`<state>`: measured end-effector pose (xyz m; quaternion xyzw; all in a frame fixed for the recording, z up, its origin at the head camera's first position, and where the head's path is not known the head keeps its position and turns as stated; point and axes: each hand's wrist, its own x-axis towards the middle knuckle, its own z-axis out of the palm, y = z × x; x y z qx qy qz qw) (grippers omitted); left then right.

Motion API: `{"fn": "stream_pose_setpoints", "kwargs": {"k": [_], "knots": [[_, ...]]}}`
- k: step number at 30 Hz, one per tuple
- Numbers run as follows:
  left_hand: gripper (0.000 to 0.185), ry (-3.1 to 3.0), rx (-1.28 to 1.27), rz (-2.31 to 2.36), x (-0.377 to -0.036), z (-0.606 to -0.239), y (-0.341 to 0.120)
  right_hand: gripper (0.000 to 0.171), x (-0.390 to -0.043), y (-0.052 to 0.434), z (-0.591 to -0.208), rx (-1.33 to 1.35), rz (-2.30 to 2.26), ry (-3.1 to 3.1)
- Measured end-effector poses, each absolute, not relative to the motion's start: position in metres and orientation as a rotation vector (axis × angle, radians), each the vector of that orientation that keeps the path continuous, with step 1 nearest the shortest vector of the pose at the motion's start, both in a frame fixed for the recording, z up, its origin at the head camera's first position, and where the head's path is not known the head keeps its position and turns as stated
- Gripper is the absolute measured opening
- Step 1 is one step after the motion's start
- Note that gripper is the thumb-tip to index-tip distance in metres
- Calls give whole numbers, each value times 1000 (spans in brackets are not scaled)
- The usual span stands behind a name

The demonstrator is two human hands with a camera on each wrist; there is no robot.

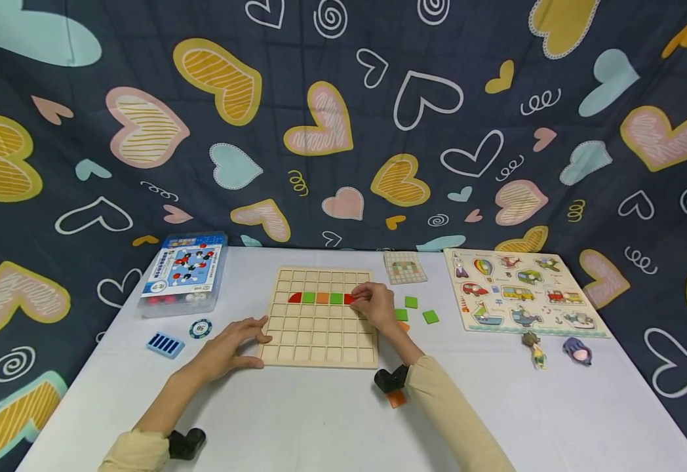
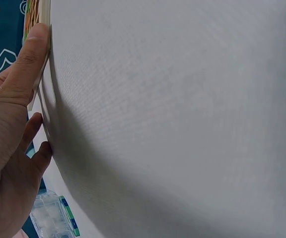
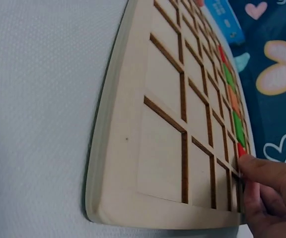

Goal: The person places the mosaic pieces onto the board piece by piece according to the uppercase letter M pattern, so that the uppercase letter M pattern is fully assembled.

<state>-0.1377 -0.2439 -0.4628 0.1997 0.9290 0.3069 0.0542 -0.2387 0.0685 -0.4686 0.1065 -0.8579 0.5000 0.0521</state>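
A wooden grid board (image 1: 318,354) lies flat on the table. Across one of its upper rows runs a line of tiles: a red rounded tile (image 1: 295,298), a green tile (image 1: 308,298), an orange tile (image 1: 322,298), a second green tile (image 1: 335,299) and a red tile (image 1: 348,299) at the right end. My right hand (image 1: 375,305) pinches that last red tile at its cell, thumb and fingertips partly covering it; the right wrist view shows red (image 3: 241,149) by the thumb. My left hand (image 1: 231,347) rests its extended fingers and thumb against the board's left edge and lower-left corner.
Loose green tiles (image 1: 431,316) and orange tiles (image 1: 397,398) lie right of the board. Behind them is a pattern card (image 1: 405,268). A picture puzzle (image 1: 520,295) and two small figures (image 1: 535,350) are farther right. Left stand a plastic box (image 1: 184,274), a blue slotted piece (image 1: 165,345) and a round chip (image 1: 200,328).
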Motion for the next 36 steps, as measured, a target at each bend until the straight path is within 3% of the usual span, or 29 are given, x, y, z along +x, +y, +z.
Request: {"fn": "stream_pose_setpoints", "kwargs": {"k": [8, 26, 36], "knots": [[35, 2810, 614, 943, -138, -464, -244, 21, -233, 87, -461, 287, 1688, -2562], [34, 2823, 640, 943, -140, -466, -245, 24, -194, 184, -454, 144, 1723, -2607], [35, 2816, 616, 934, -141, -468, -245, 23, -172, 194, -462, 126, 1723, -2604]]}}
